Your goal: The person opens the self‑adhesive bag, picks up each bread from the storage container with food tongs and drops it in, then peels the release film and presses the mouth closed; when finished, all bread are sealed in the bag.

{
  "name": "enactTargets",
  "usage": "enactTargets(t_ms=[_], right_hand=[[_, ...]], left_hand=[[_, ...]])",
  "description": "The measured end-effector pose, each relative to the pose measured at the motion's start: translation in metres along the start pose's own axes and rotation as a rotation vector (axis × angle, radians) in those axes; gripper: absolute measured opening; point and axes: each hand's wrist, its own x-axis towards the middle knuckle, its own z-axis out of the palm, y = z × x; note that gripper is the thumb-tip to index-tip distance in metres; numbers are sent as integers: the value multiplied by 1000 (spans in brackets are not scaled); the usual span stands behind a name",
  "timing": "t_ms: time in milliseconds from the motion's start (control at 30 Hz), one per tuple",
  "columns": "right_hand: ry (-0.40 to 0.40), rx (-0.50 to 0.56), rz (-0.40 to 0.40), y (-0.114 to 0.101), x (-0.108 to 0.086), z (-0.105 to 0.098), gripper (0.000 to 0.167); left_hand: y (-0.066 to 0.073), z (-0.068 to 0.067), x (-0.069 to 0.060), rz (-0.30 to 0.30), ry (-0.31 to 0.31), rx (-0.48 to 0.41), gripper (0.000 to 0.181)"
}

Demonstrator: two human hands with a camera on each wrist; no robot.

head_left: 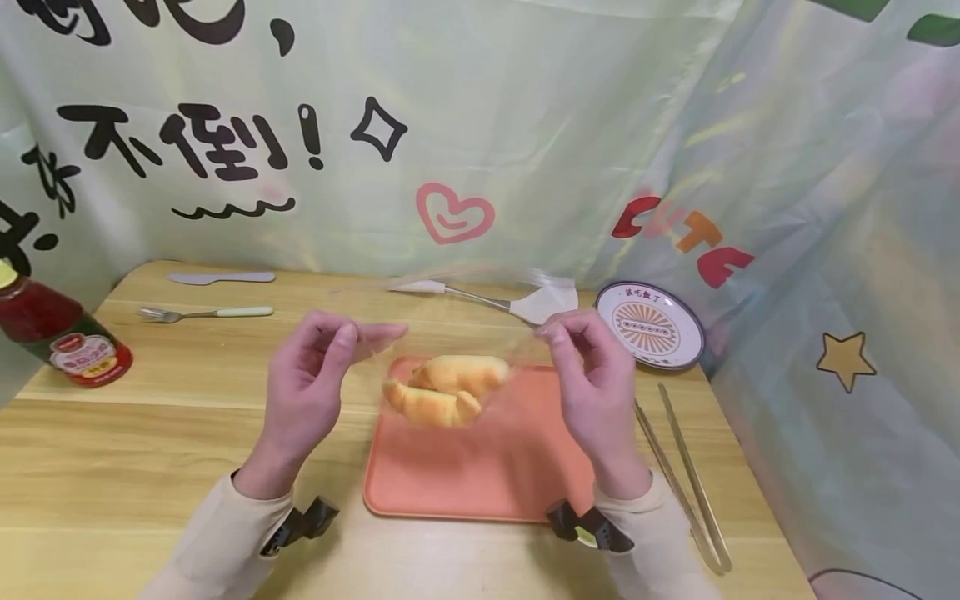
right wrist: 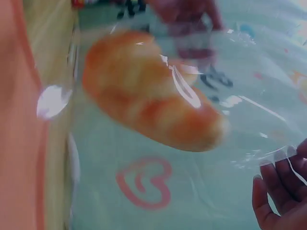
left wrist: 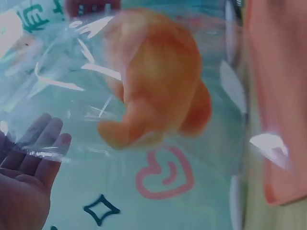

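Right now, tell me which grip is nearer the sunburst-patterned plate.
Right. The right grip is close by, just left of the sunburst-patterned plate and on its near side; the left grip is much farther left, beyond the two bread rolls.

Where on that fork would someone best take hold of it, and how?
Probably by its pale handle, pinched across the narrow width from above, coming from the person's right: the fork lies flat, with the handle end nearer the left hand and the tines pointing away.
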Motion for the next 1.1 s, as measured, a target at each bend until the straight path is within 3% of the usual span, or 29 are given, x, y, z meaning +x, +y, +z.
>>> enactTargets(t_ms=[67, 200, 400, 667, 867, 1100], right_hand=[[-14, -86, -24, 2, 3, -7, 8], [-20, -153, -25, 3, 6, -15, 7], [33, -92, -25, 5, 5, -17, 7], [50, -57, -69, 7, 3, -25, 6], [77, -22, -116, 10, 1, -26, 6], [90, 111, -97, 11, 0, -31, 10]], left_hand=[[4, 4, 4, 39, 16, -7, 14], [7, 10, 10, 73, 31, -27, 10], [6, 13, 12, 77, 53, -38, 10], [2, 12, 12, 75, -32, -39, 15], [0, 13, 12, 83, -26, -99, 16], [1, 17, 11, 71, -34, -115, 19]])
